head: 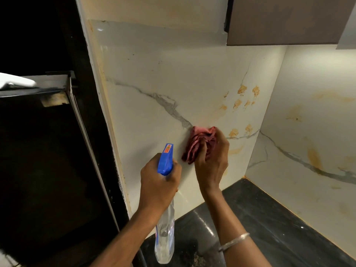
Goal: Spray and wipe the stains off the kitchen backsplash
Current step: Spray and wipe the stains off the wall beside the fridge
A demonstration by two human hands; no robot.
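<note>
My left hand point(159, 182) grips the neck of a clear spray bottle point(164, 239) with a blue trigger head point(166, 158), nozzle pointing up toward the wall. My right hand point(212, 162) holds a crumpled pink-red cloth point(198, 143) pressed against the white marble-look backsplash point(154, 83). Orange-yellow stains point(241, 89) dot the panel up and to the right of the cloth, with more stains point(233, 132) just right of it. The adjoining right wall panel point(317, 83) carries further orange smears point(314, 157).
A black stone countertop point(269, 224) runs below the wall into the corner. A tall dark appliance point(48, 151) stands at the left, close to the panel's edge. A brown overhead cabinet point(285, 20) hangs at the upper right.
</note>
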